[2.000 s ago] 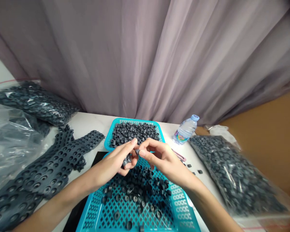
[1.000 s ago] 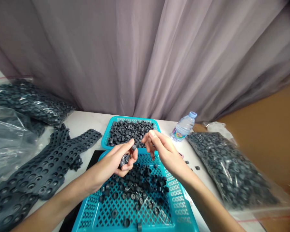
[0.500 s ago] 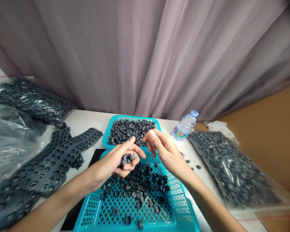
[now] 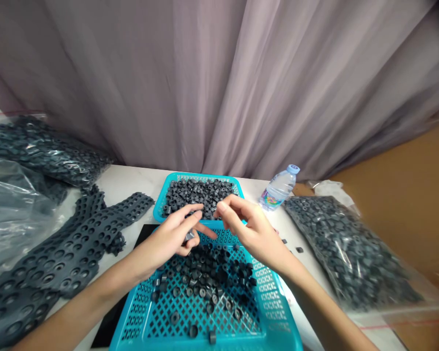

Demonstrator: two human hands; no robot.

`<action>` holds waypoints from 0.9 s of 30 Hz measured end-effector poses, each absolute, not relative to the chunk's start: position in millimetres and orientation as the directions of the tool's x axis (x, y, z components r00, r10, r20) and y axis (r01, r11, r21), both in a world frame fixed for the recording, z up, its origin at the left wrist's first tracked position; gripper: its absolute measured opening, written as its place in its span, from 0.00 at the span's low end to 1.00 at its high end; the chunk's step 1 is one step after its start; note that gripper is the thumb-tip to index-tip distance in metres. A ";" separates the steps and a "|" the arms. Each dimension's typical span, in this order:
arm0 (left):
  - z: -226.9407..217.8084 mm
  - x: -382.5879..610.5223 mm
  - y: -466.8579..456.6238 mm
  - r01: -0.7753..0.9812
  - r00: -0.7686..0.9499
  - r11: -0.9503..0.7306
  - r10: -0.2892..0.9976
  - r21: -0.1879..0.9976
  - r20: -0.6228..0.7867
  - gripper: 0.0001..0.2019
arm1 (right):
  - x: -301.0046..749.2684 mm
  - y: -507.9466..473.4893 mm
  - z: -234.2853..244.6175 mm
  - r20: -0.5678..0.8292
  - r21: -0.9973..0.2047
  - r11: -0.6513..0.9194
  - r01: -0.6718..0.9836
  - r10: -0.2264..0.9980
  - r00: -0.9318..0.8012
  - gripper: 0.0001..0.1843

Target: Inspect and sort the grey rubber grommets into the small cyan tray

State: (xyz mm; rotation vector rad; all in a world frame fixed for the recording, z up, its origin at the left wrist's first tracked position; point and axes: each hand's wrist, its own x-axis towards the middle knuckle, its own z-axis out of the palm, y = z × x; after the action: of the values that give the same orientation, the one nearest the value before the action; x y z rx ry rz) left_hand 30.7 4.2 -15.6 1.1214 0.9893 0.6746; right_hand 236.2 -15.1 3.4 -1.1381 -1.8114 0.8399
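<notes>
Above the front turquoise basket (image 4: 283,312), my left hand (image 4: 173,234) curls its lower fingers round a few small grey plastic caps (image 4: 189,236); its index finger and thumb point toward my right hand. My right hand (image 4: 250,226) is just to the right, thumb and fingertips brought together in a pinch. Whatever is between those fingertips is too small or hidden to make out. The two hands are apart. Below them, many loose dark caps (image 4: 205,278) lie in the basket. Behind my hands, the rear turquoise basket (image 4: 161,202) holds a heap of similar grey pieces (image 4: 193,192).
A water bottle (image 4: 280,187) stands right of the rear basket. To the right lies a clear bag of grey pieces (image 4: 351,248). On the left are perforated dark rubbery sheets (image 4: 69,253) and another filled bag (image 4: 47,151). A few loose bits (image 4: 299,249) lie on the table.
My left hand has turned so that its thumb and index finger cover more of the caps. My right fingers have drawn into a tighter pinch. The baskets look unchanged.
</notes>
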 end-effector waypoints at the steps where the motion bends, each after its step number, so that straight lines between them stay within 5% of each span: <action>1: -13.8 31.0 4.0 -0.036 0.403 0.338 0.866 0.940 -0.296 0.27 | 235.0 -16.8 4.9 0.282 -0.840 0.387 0.380 0.910 -0.304 0.17; 5: -10.1 31.8 0.1 -0.221 0.440 0.419 0.849 0.881 -0.293 0.20 | 227.1 -24.5 4.9 0.298 -0.779 0.484 0.399 0.845 -0.445 0.08; 8: -8.9 33.7 -5.5 -0.269 0.466 0.462 0.830 0.845 -0.306 0.18 | 219.7 -29.6 -0.5 0.361 -0.733 0.536 0.419 0.828 -0.429 0.12; 16: -16.3 40.3 -11.8 -0.280 0.489 0.455 0.825 0.845 -0.283 0.15 | 215.7 -29.5 -4.4 0.250 -0.773 0.397 0.495 0.908 -0.337 0.05; 21: -20.7 41.9 -10.3 -0.253 0.531 0.454 0.803 0.854 -0.270 0.15 | 219.4 -26.0 -2.5 0.192 -0.874 0.313 0.372 0.925 -0.328 0.09; 27: -9.9 39.0 -9.3 -0.181 0.562 0.436 0.781 0.882 -0.271 0.12 | 228.3 -17.5 -2.4 -0.036 -0.998 -0.017 0.066 0.956 -0.291 0.24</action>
State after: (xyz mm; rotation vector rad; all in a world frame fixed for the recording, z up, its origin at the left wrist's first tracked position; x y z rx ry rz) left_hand 39.0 -9.3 -9.9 0.9319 0.7566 0.6754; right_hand 228.3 -17.5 -2.4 -1.1207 -1.4609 1.4159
